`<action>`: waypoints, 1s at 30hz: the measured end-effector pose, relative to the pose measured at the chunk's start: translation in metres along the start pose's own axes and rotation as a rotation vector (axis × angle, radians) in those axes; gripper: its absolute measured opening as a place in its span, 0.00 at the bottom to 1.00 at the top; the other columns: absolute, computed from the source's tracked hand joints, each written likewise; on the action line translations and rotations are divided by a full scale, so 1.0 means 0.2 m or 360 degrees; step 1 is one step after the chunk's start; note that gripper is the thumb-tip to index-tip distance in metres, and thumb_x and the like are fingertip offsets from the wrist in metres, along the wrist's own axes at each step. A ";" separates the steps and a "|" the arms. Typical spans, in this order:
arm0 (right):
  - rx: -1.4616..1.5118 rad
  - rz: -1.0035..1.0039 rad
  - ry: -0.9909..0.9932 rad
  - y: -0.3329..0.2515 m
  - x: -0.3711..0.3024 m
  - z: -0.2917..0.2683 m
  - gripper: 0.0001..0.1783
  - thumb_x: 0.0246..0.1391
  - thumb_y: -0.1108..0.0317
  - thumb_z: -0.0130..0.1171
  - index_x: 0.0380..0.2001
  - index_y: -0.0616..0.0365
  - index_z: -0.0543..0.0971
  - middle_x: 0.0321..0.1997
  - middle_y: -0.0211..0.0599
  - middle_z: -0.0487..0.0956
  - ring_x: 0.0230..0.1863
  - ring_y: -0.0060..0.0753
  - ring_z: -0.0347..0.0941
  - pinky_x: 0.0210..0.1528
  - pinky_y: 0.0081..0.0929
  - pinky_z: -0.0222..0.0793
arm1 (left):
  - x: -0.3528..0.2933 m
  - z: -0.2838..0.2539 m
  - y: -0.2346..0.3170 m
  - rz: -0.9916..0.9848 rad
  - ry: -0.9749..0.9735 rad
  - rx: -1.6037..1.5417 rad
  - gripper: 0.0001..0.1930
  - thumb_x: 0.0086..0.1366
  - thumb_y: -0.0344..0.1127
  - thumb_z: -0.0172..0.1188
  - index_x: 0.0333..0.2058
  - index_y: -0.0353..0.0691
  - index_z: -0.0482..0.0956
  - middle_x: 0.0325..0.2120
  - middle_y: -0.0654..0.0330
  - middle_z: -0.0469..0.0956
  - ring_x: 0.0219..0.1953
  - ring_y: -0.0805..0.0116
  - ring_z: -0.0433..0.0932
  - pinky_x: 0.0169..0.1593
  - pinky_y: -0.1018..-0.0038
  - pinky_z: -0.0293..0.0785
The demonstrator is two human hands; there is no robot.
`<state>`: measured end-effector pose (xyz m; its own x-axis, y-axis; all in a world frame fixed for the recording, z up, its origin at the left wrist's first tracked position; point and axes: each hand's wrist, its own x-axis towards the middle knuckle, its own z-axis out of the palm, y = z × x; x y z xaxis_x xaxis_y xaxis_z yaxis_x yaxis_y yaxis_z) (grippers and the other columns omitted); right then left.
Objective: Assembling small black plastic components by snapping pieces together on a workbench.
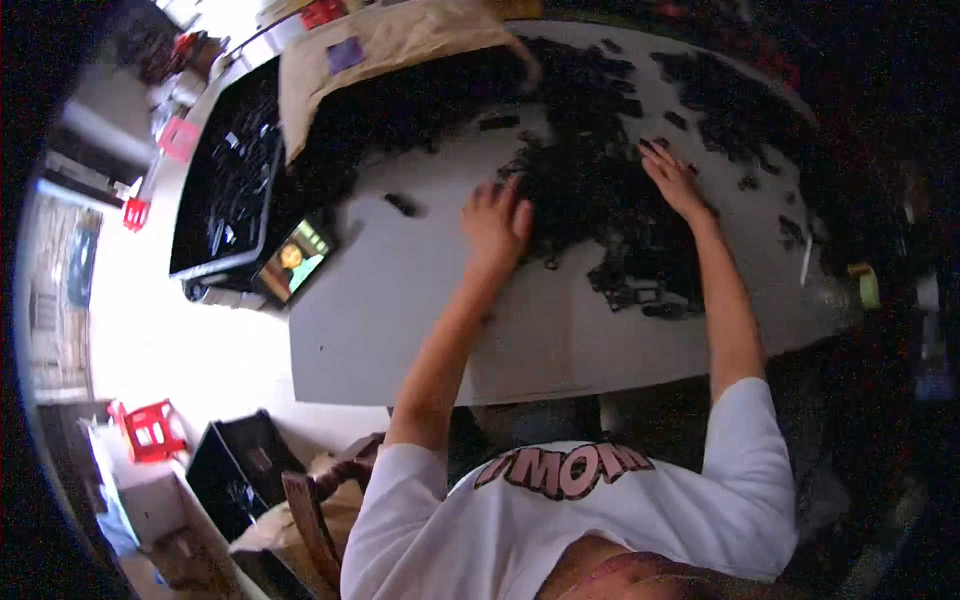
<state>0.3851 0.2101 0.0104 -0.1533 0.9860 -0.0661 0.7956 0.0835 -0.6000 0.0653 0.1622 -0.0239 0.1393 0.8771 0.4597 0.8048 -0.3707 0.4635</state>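
Small black parts [585,180], too dark and blurred to name, lie heaped across the grey tabletop [370,350]. My left hand [492,222] is at the left edge of this heap, palm down, fingers stretched and apart. Farther right and a little farther off, my right hand [675,182] reaches over the heap with its fingers extended. Dark pieces lie at its fingertips; none is plainly gripped. One black piece [401,205] sits alone on the table left of my left hand.
A black tray [268,215] full of black parts stands at the left, with a phone [293,260] showing a picture leaning by it. A large brown sack [410,50] lies at the back. On the floor are a black crate [240,465] and a red stool [152,432].
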 end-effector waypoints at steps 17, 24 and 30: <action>-0.0342 -0.0665 0.0452 -0.67 -0.71 0.39 0.13 0.54 0.65 0.50 0.40 0.59 0.77 0.54 0.38 0.69 0.60 0.43 0.56 0.61 0.44 0.50 | 0.32 -0.40 -0.61 -0.0589 0.0685 0.0475 0.26 0.57 0.47 0.53 0.52 0.40 0.65 0.56 0.44 0.57 0.60 0.43 0.51 0.57 0.43 0.47; -0.0159 -0.0939 0.0209 -0.93 -0.69 0.60 0.10 0.47 0.70 0.56 0.35 0.57 0.78 0.49 0.40 0.71 0.57 0.46 0.60 0.60 0.48 0.49 | 0.30 -0.69 -0.67 -0.0395 0.0382 0.0535 0.23 0.51 0.42 0.59 0.46 0.43 0.70 0.45 0.54 0.70 0.49 0.54 0.66 0.50 0.60 0.60; 0.0045 -0.1044 0.0260 -1.05 -0.33 0.69 0.10 0.46 0.71 0.56 0.35 0.58 0.78 0.48 0.40 0.72 0.53 0.45 0.64 0.56 0.42 0.56 | -0.20 -1.03 -0.83 -0.0371 0.0132 0.0935 0.42 0.41 0.36 0.67 0.58 0.52 0.57 0.54 0.61 0.62 0.59 0.61 0.56 0.59 0.57 0.49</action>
<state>0.1477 0.1068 0.0307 -0.5068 0.7419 0.4390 0.5523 0.6705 -0.4955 -0.1928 0.1251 0.0361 -0.1040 0.8792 0.4649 0.9941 0.0771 0.0765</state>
